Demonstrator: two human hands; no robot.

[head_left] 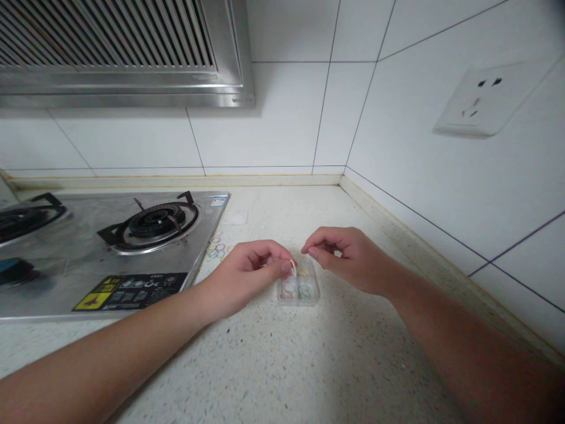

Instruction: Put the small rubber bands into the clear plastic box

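My left hand point(253, 268) pinches a thin whitish band point(293, 268) between thumb and forefinger, over a small clear plastic box point(298, 302). The box has compartments with small coloured rings in them, among them a green ring point(305, 291) at the front right. My left fingers hide part of its left side. To the right and just above the box is my right hand point(346, 253), fingers curled and fingertips close together, with nothing visible in them. More small coloured rings point(216, 250) lie on the counter beyond my left wrist, beside the stove.
A steel gas stove point(207, 229) with black burners takes up the left side. Above it hangs a range hood point(238, 88). A flat clear square piece point(239, 218) lies on the speckled counter point(273, 365). The tiled right wall carries a power socket point(481, 103).
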